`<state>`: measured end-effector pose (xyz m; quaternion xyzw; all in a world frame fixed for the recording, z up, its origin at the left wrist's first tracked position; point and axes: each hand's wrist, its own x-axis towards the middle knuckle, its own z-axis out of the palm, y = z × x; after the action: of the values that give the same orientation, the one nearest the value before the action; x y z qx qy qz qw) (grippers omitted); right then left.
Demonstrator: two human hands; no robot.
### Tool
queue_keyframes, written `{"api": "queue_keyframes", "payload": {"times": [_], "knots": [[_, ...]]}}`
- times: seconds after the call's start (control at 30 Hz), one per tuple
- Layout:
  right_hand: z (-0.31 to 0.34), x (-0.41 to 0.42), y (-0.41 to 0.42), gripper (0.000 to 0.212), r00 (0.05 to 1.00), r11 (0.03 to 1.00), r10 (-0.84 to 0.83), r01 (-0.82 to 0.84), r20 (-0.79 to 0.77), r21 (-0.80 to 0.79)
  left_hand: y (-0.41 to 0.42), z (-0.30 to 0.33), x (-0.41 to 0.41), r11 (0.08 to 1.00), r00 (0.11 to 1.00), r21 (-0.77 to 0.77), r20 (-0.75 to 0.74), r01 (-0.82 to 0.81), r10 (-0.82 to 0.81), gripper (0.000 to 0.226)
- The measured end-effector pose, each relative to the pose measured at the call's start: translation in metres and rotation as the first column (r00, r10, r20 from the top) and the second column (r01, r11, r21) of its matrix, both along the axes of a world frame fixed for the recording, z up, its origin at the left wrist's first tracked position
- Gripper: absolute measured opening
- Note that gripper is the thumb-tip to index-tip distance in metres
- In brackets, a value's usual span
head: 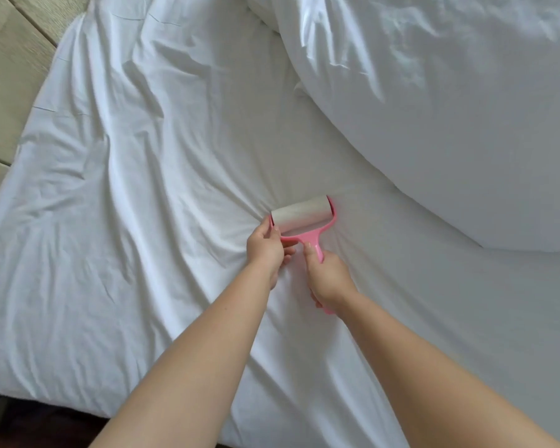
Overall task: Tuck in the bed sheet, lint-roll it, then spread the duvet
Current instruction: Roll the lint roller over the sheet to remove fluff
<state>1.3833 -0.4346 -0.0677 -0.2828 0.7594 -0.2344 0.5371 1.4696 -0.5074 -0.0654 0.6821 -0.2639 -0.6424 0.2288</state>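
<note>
Head view looks down on both hands at work near the middle of the bed: the right hand (328,279) is curled tightly round the pink handle of the lint roller (304,221), thumb laid along the top of the handle, while the left hand (265,250) pinches the left end of the roller's pink frame, fingers bent over its edge beside the paper drum. The drum lies flat on the white bed sheet (143,189), its axis tilted a little up to the right, and the fabric just to its left is gathered into a fan of creases that run toward the left hand. The step in hand appears to be the lint-rolling, and those creases are the thing to mind: a sticky drum tends to drag loose cotton along with it, so it would pay to flatten and hold the sheet taut with the left hand just beside the roller rather than on its frame, and to push in straight, overlapping strokes away from the body with even downward pressure. The left half of the sheet is heavily wrinkled, so smoothing it ahead of each pass should help the drum make full contact. The duvet (450,108) lies bunched in a thick heap across the upper right of the bed, well apart from the roller, and the sheet under it cannot be reached until it is shifted. Beige tiled floor (4,76) shows past the bed's left edge.
</note>
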Motion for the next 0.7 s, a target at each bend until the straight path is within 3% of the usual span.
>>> {"api": "queue_keyframes", "payload": {"times": [0.27,0.43,0.7], "knots": [[-0.016,-0.014,-0.066,0.044,0.999,0.998,0.043,-0.042,0.022,-0.036,-0.061,-0.020,-0.008,0.989,0.987,-0.011,-0.064,-0.150,0.150,0.042],[-0.012,-0.014,-0.091,0.046,0.999,0.998,0.045,-0.045,0.013,-0.041,-0.083,-0.013,0.001,0.990,0.981,0.008,-0.134,-0.138,0.138,0.039],[-0.010,-0.013,-0.126,0.046,0.997,0.997,0.067,-0.068,-0.032,-0.036,-0.117,-0.011,0.000,0.991,0.986,-0.003,-0.101,-0.132,0.131,0.039]]}}
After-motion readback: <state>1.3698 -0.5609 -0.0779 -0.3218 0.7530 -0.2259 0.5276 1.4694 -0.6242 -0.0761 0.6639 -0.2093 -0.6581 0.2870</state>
